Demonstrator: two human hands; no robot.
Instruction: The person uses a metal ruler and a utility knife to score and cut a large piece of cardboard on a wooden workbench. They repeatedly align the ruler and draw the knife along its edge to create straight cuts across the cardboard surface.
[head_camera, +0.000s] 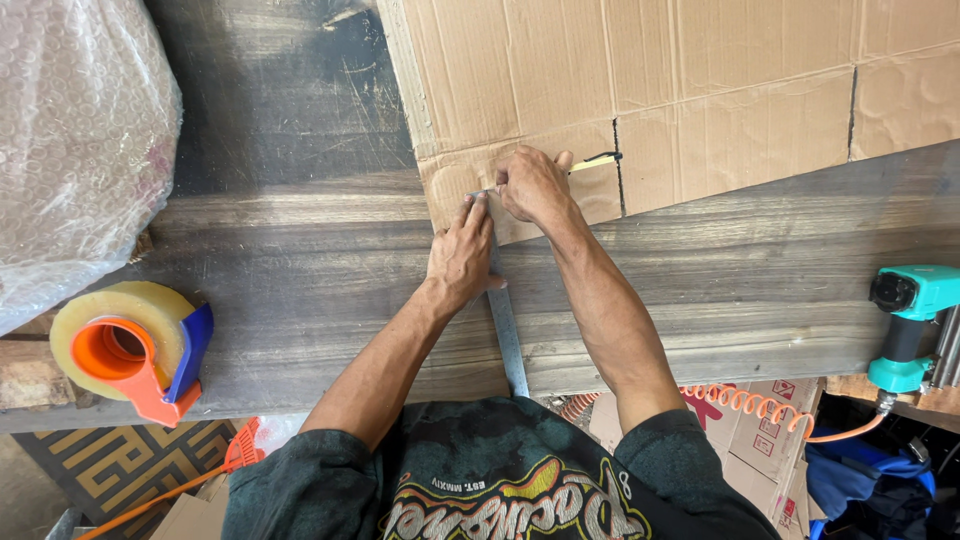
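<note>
A flattened cardboard sheet (700, 90) lies across the far side of a dark wooden workbench (300, 280). My left hand (462, 255) presses flat on a metal ruler (508, 335) that runs from my body up onto the cardboard's near flap. My right hand (532, 185) is closed around a yellow-and-black knife or marker (592, 161), its tip against the ruler's far end on the cardboard. Which of the two the tool is cannot be told.
A tape dispenser (135, 350) with an orange and blue frame sits at the bench's left. A bubble-wrap bundle (75, 140) fills the far left. A teal air tool (910, 320) with an orange coiled hose (745, 403) rests at the right edge. Boxes lie below the bench.
</note>
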